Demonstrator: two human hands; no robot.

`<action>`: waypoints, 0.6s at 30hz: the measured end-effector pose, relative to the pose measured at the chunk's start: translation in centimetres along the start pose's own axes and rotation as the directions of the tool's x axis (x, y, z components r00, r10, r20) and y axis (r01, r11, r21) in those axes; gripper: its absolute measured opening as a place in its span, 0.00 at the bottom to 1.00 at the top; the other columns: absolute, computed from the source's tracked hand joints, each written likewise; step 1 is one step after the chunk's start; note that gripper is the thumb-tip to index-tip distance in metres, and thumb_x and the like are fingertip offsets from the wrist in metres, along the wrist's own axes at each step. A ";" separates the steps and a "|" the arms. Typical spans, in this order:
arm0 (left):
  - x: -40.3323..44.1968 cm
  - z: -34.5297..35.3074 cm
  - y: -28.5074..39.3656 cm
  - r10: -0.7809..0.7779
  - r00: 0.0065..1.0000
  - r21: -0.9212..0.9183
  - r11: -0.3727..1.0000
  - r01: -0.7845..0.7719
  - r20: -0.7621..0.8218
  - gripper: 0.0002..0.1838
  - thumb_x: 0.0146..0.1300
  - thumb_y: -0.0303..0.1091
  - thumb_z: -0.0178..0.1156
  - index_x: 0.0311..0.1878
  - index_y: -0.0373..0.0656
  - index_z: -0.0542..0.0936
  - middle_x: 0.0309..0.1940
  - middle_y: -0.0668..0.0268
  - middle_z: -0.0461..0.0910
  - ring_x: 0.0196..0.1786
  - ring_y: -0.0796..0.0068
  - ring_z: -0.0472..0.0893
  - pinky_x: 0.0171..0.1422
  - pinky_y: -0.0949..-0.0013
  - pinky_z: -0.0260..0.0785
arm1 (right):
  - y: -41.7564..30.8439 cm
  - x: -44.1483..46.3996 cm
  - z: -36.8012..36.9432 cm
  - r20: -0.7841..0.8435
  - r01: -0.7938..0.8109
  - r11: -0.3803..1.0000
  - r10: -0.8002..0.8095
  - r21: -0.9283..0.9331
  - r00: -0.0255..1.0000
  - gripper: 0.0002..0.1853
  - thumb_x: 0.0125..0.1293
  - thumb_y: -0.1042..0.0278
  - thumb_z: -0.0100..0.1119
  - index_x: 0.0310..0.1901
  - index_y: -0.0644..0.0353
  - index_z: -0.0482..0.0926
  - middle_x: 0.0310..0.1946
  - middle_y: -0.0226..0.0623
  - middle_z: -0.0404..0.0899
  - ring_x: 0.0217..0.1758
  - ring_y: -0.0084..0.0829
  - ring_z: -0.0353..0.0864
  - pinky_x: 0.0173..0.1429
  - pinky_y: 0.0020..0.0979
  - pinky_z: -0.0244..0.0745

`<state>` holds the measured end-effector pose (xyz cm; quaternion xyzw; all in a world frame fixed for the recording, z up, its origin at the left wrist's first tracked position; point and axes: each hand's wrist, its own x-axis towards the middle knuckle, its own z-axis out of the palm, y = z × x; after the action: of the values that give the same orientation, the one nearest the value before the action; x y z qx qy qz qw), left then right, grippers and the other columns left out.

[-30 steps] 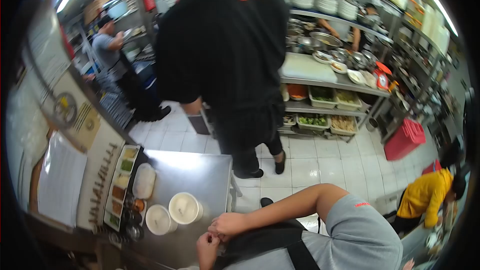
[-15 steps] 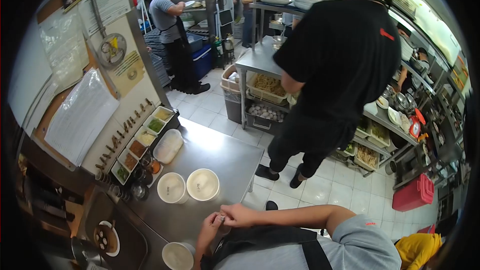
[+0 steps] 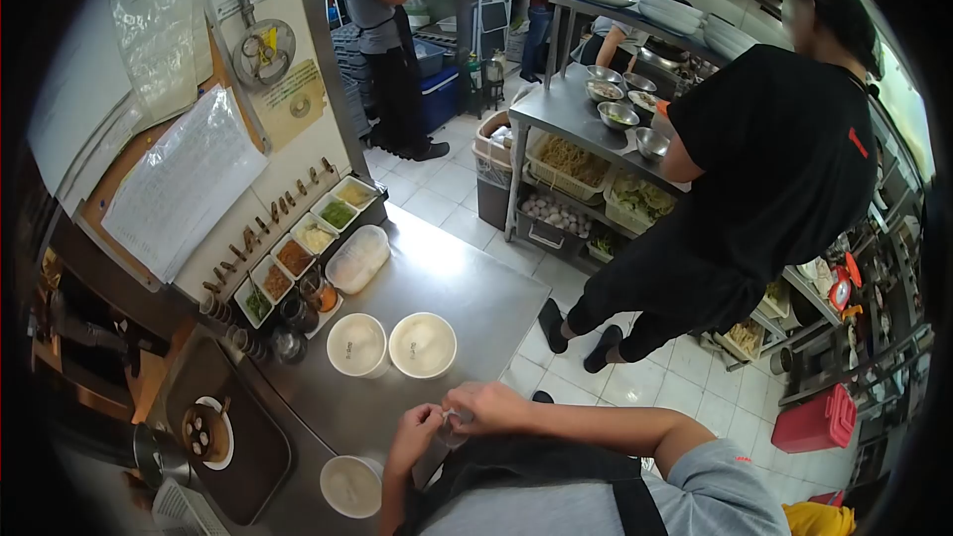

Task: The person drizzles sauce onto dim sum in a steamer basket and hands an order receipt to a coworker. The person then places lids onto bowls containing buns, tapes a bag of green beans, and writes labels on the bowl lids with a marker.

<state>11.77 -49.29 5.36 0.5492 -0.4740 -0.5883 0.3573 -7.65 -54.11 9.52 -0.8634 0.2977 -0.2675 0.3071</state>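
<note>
My left hand (image 3: 419, 429) and my right hand (image 3: 483, 407) meet close in front of my apron, over the near edge of the steel counter (image 3: 476, 283). Between their pinched fingers is a clear, thin piece of plastic, which looks like a small bag (image 3: 456, 429); its contents are hard to make out. Just beyond my hands stand two round white tubs, the left tub (image 3: 357, 345) and the right tub (image 3: 423, 344), with dark writing on their tops. A third round tub (image 3: 351, 486) stands to the left of my left forearm.
Several small trays of toppings (image 3: 315, 236) line the wall beside a clear plastic container (image 3: 358, 259). A dark tray (image 3: 260, 457) holding a bowl (image 3: 209, 434) lies at left. A person in black (image 3: 764, 159) stands at a steel shelf (image 3: 556, 114); another person (image 3: 382, 40) is farther back.
My view has shifted, so the counter appears a little farther right. The person in black has moved right, uncovering metal bowls on the shelf. My hands stay together, with more of the clear plastic showing.
</note>
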 end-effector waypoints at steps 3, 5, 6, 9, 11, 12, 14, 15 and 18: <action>-0.1 -0.5 1.1 -0.045 0.998 -0.036 0.998 0.046 0.044 0.12 0.67 0.37 0.55 0.38 0.37 0.80 0.29 0.74 0.77 0.33 0.86 0.71 0.37 0.79 0.64 | 0.0 0.3 0.2 0.042 -0.051 0.998 0.053 -0.031 0.998 0.09 0.57 0.64 0.59 0.38 0.56 0.76 0.32 0.40 0.80 0.38 0.41 0.81 0.42 0.40 0.77; 0.1 -0.7 0.5 -0.048 0.997 -0.042 0.998 0.050 0.056 0.14 0.69 0.39 0.54 0.40 0.37 0.81 0.30 0.75 0.77 0.33 0.87 0.71 0.38 0.79 0.63 | -0.1 0.5 0.0 0.052 -0.058 0.998 0.060 -0.040 0.997 0.09 0.57 0.63 0.59 0.38 0.56 0.76 0.32 0.40 0.80 0.38 0.42 0.82 0.42 0.41 0.77; 0.3 -0.8 0.3 -0.049 0.997 -0.042 0.998 0.052 0.063 0.15 0.69 0.40 0.54 0.41 0.37 0.81 0.30 0.75 0.76 0.33 0.87 0.71 0.38 0.79 0.63 | -0.1 0.6 0.0 0.053 -0.062 0.997 0.064 -0.045 0.996 0.10 0.57 0.62 0.59 0.38 0.56 0.76 0.32 0.40 0.80 0.38 0.42 0.82 0.42 0.42 0.77; 0.4 -1.0 0.2 -0.082 0.993 -0.016 0.996 0.083 0.083 0.16 0.70 0.42 0.54 0.43 0.37 0.81 0.31 0.74 0.77 0.34 0.86 0.72 0.39 0.78 0.64 | -0.2 0.8 -0.1 0.103 -0.093 0.988 0.105 -0.120 0.989 0.11 0.56 0.61 0.59 0.37 0.56 0.77 0.30 0.41 0.80 0.37 0.43 0.81 0.41 0.42 0.76; 0.5 -1.1 0.3 -0.084 0.991 0.021 0.996 0.083 0.106 0.17 0.70 0.42 0.54 0.44 0.36 0.81 0.32 0.73 0.78 0.35 0.85 0.72 0.40 0.77 0.65 | 0.1 1.0 0.1 0.146 -0.104 0.979 0.130 -0.174 0.981 0.11 0.55 0.61 0.59 0.36 0.57 0.76 0.29 0.42 0.79 0.35 0.44 0.80 0.39 0.43 0.76; 0.6 -1.1 0.3 -0.087 0.990 0.038 0.996 0.083 0.115 0.17 0.70 0.42 0.54 0.45 0.36 0.81 0.32 0.73 0.78 0.35 0.85 0.72 0.40 0.76 0.65 | 0.4 1.1 0.3 0.169 -0.107 0.974 0.142 -0.200 0.975 0.11 0.54 0.61 0.59 0.35 0.57 0.76 0.28 0.42 0.79 0.35 0.44 0.80 0.39 0.43 0.75; 0.5 -1.0 0.2 -0.101 0.985 0.013 0.995 0.100 0.139 0.18 0.70 0.42 0.54 0.45 0.35 0.81 0.33 0.72 0.79 0.36 0.84 0.73 0.41 0.75 0.66 | 0.6 1.1 0.7 0.205 -0.110 0.964 0.161 -0.242 0.966 0.11 0.54 0.61 0.59 0.34 0.58 0.76 0.27 0.43 0.79 0.34 0.45 0.80 0.38 0.44 0.75; 0.6 -1.0 0.0 -0.107 0.983 0.000 0.994 0.108 0.150 0.18 0.70 0.42 0.54 0.45 0.34 0.81 0.33 0.71 0.79 0.36 0.84 0.73 0.41 0.75 0.66 | 0.8 1.2 0.9 0.222 -0.108 0.959 0.169 -0.263 0.960 0.11 0.53 0.61 0.59 0.33 0.58 0.75 0.26 0.43 0.78 0.33 0.45 0.80 0.38 0.44 0.75; 1.0 -1.1 -1.0 -0.141 0.979 0.112 0.986 0.125 0.146 0.18 0.69 0.42 0.54 0.44 0.33 0.80 0.34 0.70 0.79 0.36 0.83 0.73 0.41 0.74 0.67 | 1.5 1.3 1.6 0.273 -0.061 0.964 0.134 -0.259 0.953 0.11 0.53 0.61 0.59 0.32 0.59 0.75 0.25 0.44 0.78 0.32 0.45 0.80 0.37 0.45 0.75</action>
<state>12.83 -50.14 4.20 0.5504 -0.4915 -0.6265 0.2511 -6.27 -55.36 7.80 -0.9087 0.3235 -0.0841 0.2500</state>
